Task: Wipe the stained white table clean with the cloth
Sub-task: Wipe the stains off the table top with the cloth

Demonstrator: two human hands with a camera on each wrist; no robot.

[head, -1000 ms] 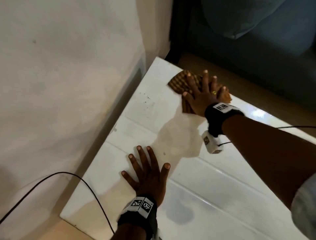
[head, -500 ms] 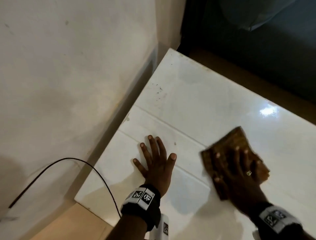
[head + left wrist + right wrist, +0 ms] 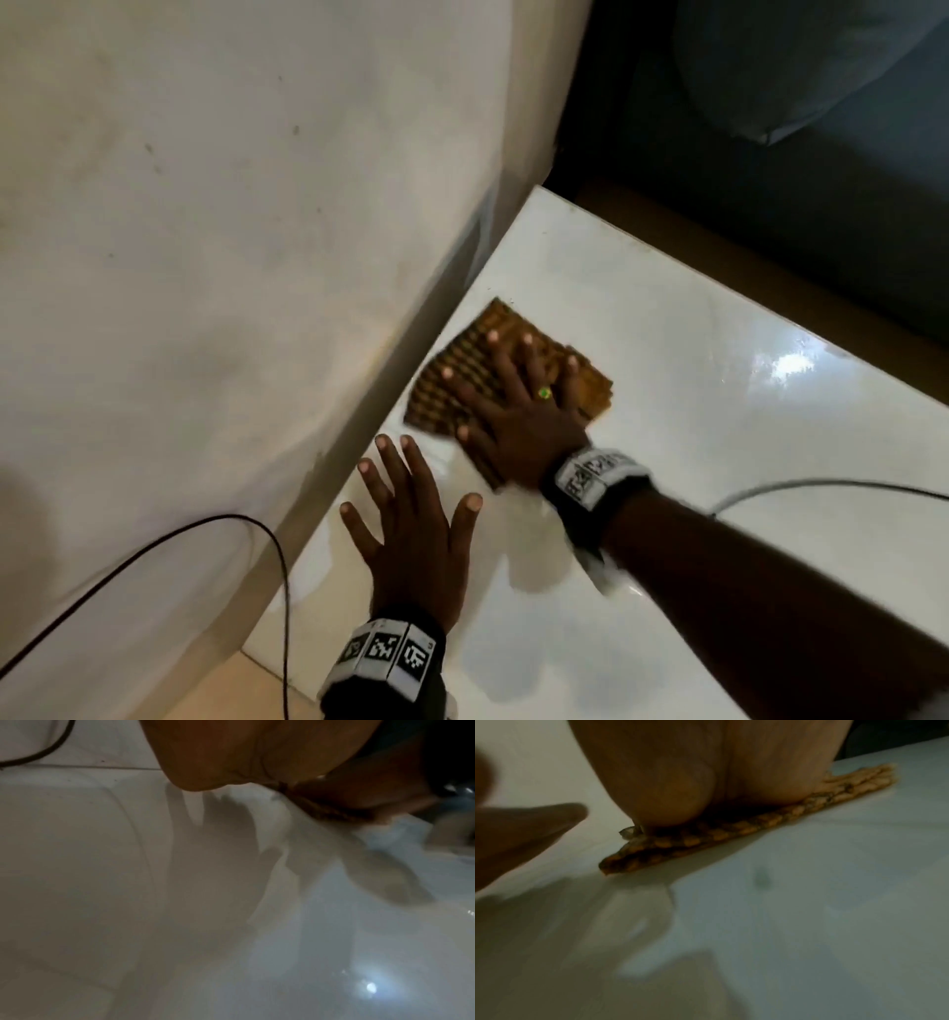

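The cloth (image 3: pixel 462 380) lay flat on the table (image 3: pixel 693 390), close to the edge that runs along the wall (image 3: pixel 231 257) and toward the far corner. It was a folded, orange-brown check (blurred in the head view, so I could not make out its weave there). In the right wrist view the cloth (image 3: pixel 731 833) showed as a thin stack of layers pressed against the white top, its near corner sticking out past my palm.

My right hand (image 3: pixel 518 416) lay on top of it, palm down, fingers straight and spread, pressing rather than gripping; nothing was curled round the fabric. A ring (image 3: pixel 545 393) with a green stone sat on one finger. The heel of that hand (image 3: pixel 706 780) bore on the cloth.

My left hand (image 3: pixel 416 539) rested flat on the bare table just beside the cloth's near edge, fingers splayed and straight, holding nothing. From the left wrist view I saw only the heel of the palm (image 3: pixel 244 754) and the hand's shadow on the glossy surface.

Both wrists wore bands (image 3: pixel 385 655) with black-and-white markers. A black cable (image 3: pixel 154 545) looped against the wall to my left, and a pale one (image 3: pixel 821 483) trailed across the table behind my right forearm. A bright glare (image 3: pixel 788 365) shone on the tabletop to the right.
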